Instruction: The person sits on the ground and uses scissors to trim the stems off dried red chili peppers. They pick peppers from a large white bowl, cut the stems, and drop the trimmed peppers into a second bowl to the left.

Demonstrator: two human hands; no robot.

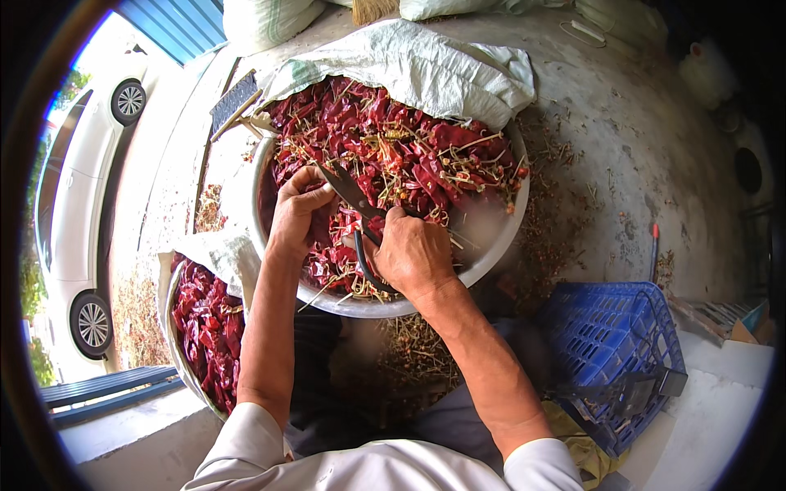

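A pair of dark-bladed scissors [353, 191] with black loop handles is gripped in my right hand [414, 248], over a wide metal basin [519, 202]. The blades point up and left, and their tips reach the fingertips of my left hand [298, 212]. My left thumb and fingers are pinched together at the basin's left side. A dark red dried chili pepper [319, 228] shows under them, mostly hidden by the hand. Dried red chilies [362, 123] with pale stems fill the basin. A white woven sack [405, 67] lies across the heap's far side, its mouth open toward me.
Another woven sack of chilies [206, 325] stands at my left. A blue plastic crate [605, 344] sits tilted at right. Stem scraps [552, 239] litter the concrete floor. Beyond the doorway is a white car [80, 202]; full sacks [270, 24] stand at the back.
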